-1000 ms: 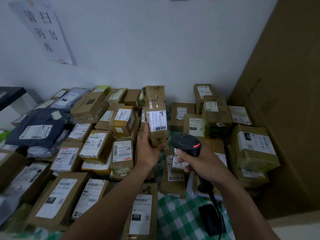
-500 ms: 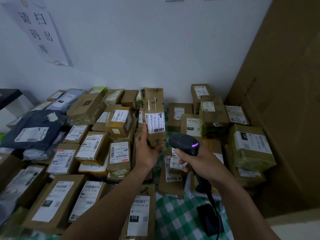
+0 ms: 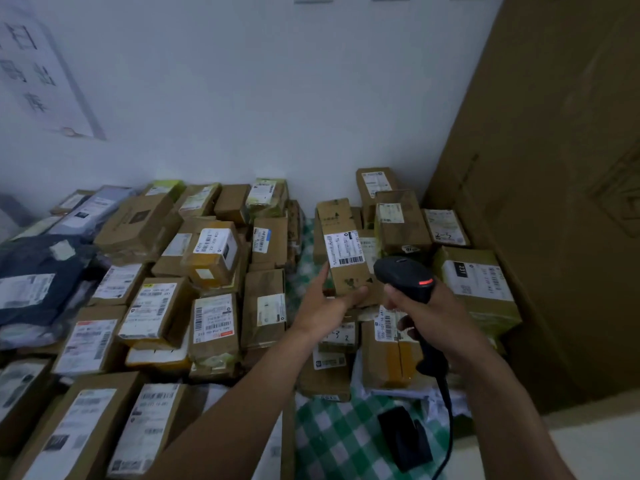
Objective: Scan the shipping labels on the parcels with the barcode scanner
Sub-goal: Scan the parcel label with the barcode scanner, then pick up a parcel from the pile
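Fingers (image 3: 356, 293) of our left hand (image 3: 327, 306) clasp the parcel (image 3: 348, 277), upright; our right hand (image 3: 427, 318) grips the scanner (image 3: 403, 275) just right of its label (image 3: 344, 249).

Parcels (image 3: 156, 306) are lying side by side and stacked across a table (image 3: 346, 441), reaching back to the wall (image 3: 277, 98) behind. A bag (image 3: 38, 271) is lying at the pile's left edge. A cardboard sheet (image 3: 554, 202) is standing along the right side. A notice (image 3: 38, 74) is hanging on the wall at upper left. Near the middle, the left hand (image 3: 329, 306) is holding one parcel (image 3: 337, 216) upright by its lower end, its label (image 3: 345, 248) facing the person. Just right of it, the right hand (image 3: 426, 313) is gripping the scanner (image 3: 405, 277). Its cable (image 3: 448, 427) is running down toward the near edge, passing right of a stand (image 3: 403, 436) sitting on the table.
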The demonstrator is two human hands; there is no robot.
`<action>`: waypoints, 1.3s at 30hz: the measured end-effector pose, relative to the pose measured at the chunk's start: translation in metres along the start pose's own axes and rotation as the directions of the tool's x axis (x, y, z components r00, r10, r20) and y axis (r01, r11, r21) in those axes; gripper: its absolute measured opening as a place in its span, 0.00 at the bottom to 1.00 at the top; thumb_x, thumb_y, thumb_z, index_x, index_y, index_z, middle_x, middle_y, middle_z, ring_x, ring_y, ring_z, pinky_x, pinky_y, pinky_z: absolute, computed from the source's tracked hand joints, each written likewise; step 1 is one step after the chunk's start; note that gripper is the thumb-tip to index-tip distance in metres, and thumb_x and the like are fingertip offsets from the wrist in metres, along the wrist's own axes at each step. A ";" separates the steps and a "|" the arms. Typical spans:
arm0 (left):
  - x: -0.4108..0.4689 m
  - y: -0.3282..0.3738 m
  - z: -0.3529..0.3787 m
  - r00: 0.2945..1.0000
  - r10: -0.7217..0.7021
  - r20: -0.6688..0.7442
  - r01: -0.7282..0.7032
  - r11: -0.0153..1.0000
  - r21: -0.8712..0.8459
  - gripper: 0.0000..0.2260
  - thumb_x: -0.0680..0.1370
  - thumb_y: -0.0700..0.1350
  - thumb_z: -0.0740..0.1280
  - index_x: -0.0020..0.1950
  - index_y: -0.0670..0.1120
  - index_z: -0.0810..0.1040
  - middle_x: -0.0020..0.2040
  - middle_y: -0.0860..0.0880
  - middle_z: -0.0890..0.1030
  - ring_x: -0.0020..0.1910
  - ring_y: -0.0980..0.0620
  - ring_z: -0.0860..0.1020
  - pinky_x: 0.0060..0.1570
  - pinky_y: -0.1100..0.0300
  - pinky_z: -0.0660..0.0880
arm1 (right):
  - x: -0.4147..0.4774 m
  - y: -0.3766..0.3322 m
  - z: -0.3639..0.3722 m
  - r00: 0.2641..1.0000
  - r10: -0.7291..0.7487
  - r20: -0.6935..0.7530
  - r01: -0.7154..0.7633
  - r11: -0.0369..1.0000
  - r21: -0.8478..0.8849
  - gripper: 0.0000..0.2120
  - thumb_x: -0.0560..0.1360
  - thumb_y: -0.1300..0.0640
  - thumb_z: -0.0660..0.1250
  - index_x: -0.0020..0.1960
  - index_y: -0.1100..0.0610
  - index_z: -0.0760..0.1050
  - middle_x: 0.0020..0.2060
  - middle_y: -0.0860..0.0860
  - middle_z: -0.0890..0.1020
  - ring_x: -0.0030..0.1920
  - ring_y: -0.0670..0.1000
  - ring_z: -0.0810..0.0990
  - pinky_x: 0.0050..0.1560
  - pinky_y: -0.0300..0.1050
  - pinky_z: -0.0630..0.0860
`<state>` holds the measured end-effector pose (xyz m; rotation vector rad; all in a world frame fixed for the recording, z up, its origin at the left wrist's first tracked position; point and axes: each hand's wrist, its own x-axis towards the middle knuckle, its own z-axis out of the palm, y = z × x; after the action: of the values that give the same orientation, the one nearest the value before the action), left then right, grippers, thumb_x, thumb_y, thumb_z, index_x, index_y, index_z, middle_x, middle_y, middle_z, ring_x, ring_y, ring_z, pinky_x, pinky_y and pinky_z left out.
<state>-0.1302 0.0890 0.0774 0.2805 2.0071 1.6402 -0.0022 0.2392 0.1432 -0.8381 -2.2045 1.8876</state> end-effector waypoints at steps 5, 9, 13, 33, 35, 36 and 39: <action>0.038 0.018 0.013 0.999 -0.024 -0.045 0.024 1.000 -0.016 0.27 0.74 0.51 0.78 0.71 0.59 0.75 0.61 0.55 0.84 0.59 0.54 0.82 0.66 0.48 0.78 | 0.008 0.008 -0.010 0.998 0.063 -0.006 -0.063 0.998 0.002 0.16 0.79 0.47 0.72 0.65 0.49 0.78 0.44 0.47 0.87 0.33 0.45 0.83 0.38 0.44 0.78; 0.073 0.033 0.014 0.999 -0.031 -0.026 0.034 0.995 0.091 0.27 0.75 0.51 0.77 0.73 0.60 0.73 0.64 0.54 0.83 0.62 0.52 0.81 0.67 0.47 0.76 | 0.021 0.013 -0.008 0.995 0.096 -0.004 -0.096 0.995 -0.011 0.15 0.80 0.48 0.72 0.65 0.49 0.78 0.45 0.48 0.87 0.33 0.46 0.83 0.35 0.41 0.78; 0.097 0.047 0.019 0.998 -0.056 0.002 0.056 0.992 0.111 0.28 0.79 0.46 0.73 0.77 0.54 0.68 0.70 0.50 0.78 0.69 0.48 0.77 0.70 0.52 0.72 | 0.041 0.018 -0.005 0.991 0.135 0.006 -0.135 0.990 -0.030 0.18 0.79 0.46 0.72 0.67 0.47 0.76 0.52 0.48 0.86 0.35 0.46 0.85 0.38 0.44 0.77; 0.148 0.010 0.023 0.974 -0.197 0.109 0.193 0.980 0.045 0.30 0.77 0.46 0.76 0.76 0.54 0.70 0.69 0.50 0.79 0.68 0.49 0.77 0.71 0.48 0.73 | 0.066 0.022 -0.005 0.984 0.178 -0.003 -0.177 0.981 -0.079 0.20 0.79 0.46 0.72 0.69 0.46 0.73 0.54 0.47 0.85 0.35 0.46 0.85 0.39 0.44 0.79; 0.149 0.005 0.018 0.980 -0.196 0.028 0.193 0.977 0.086 0.31 0.76 0.53 0.76 0.77 0.53 0.70 0.72 0.49 0.77 0.70 0.48 0.75 0.72 0.46 0.72 | 0.063 0.020 -0.003 0.985 0.171 0.004 -0.170 0.982 -0.080 0.20 0.79 0.45 0.72 0.69 0.45 0.73 0.54 0.46 0.85 0.36 0.46 0.85 0.40 0.45 0.78; 0.145 0.004 0.015 0.984 -0.177 0.005 0.174 0.975 0.139 0.31 0.76 0.56 0.76 0.76 0.51 0.71 0.72 0.49 0.77 0.70 0.47 0.75 0.72 0.46 0.72 | 0.061 0.019 -0.002 0.986 0.169 0.006 -0.168 0.983 -0.073 0.21 0.79 0.45 0.73 0.69 0.44 0.73 0.53 0.47 0.85 0.36 0.46 0.85 0.40 0.44 0.78; 0.108 0.005 0.001 0.999 -0.052 -0.015 0.054 0.977 0.207 0.25 0.79 0.54 0.72 0.74 0.49 0.73 0.69 0.52 0.77 0.67 0.51 0.76 0.69 0.51 0.73 | 0.052 0.017 0.004 0.988 0.149 0.036 -0.148 0.988 -0.042 0.17 0.79 0.47 0.72 0.66 0.44 0.74 0.52 0.48 0.85 0.35 0.46 0.84 0.38 0.43 0.78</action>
<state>-0.2210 0.1424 0.0538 0.2923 2.1770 1.4035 -0.0417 0.2617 0.1134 -1.0073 -2.2672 1.9469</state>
